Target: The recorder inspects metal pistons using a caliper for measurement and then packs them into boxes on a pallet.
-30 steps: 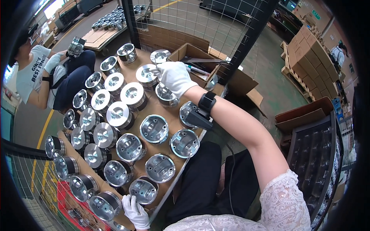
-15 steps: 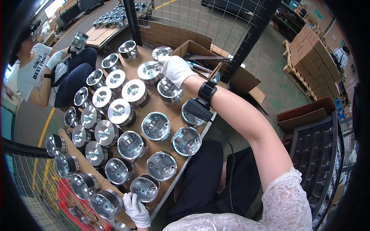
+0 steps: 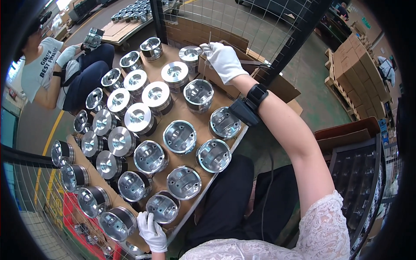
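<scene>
Many metal pistons stand on a cardboard-covered table, some with flat crowns up, such as a piston (image 3: 157,95), others with hollow undersides up, such as a piston (image 3: 180,136). My gloved right hand (image 3: 223,60) pinches a thin, upright metal rod (image 3: 204,71) at the table's far right. The rod's lower end is close to a hollow-side-up piston (image 3: 198,94). At the near edge my gloved left hand (image 3: 151,232) rests with fingers extended and slightly bent, beside a piston (image 3: 163,207) and a piston lying on its side (image 3: 117,223). It holds nothing that I can see.
An open cardboard box (image 3: 216,78) stands beyond my right hand, against a wire mesh fence (image 3: 242,26). A co-worker (image 3: 47,73) at the left holds a piston (image 3: 92,38). Stacked cartons (image 3: 355,65) stand at right. A red crate (image 3: 71,212) is below the left edge.
My right hand has moved right, away from the flat-topped pistons, and the thin rod now shows clearly in its fingers. My left hand stays at the near edge. The view has shifted slightly.
</scene>
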The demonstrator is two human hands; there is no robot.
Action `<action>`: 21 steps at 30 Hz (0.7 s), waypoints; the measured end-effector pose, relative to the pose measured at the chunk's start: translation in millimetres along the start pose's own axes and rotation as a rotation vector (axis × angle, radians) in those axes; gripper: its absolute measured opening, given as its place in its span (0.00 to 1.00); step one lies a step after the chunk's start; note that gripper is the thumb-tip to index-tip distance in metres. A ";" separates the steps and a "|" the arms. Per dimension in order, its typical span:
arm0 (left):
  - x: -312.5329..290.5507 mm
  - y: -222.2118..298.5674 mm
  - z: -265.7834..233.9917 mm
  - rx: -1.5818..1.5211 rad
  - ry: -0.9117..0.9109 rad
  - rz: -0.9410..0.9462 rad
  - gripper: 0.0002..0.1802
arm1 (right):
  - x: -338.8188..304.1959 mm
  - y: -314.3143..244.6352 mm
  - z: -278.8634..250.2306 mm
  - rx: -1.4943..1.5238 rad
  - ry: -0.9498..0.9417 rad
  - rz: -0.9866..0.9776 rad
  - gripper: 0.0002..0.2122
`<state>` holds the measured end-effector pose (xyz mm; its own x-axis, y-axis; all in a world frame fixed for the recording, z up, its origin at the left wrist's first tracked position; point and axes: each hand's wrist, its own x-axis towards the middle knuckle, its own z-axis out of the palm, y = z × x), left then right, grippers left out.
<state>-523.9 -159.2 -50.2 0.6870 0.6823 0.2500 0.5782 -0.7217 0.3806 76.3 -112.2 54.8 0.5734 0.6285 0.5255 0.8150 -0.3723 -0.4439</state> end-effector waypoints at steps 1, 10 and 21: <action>0.1 -0.2 0.2 -0.007 0.006 0.004 0.18 | -0.5 2.6 4.4 0.025 -0.005 0.007 0.10; -1.1 0.9 2.5 -0.021 0.004 -0.003 0.18 | -3.2 9.7 8.5 0.274 -0.256 0.199 0.09; -0.9 -0.2 -0.6 -0.006 0.005 -0.004 0.18 | -10.7 -25.4 -45.1 0.331 -0.156 0.322 0.13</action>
<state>-524.8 -159.7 -50.0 0.6821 0.6861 0.2529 0.5787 -0.7179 0.3868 53.1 -140.3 93.2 0.7521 0.6213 0.2198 0.5137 -0.3437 -0.7861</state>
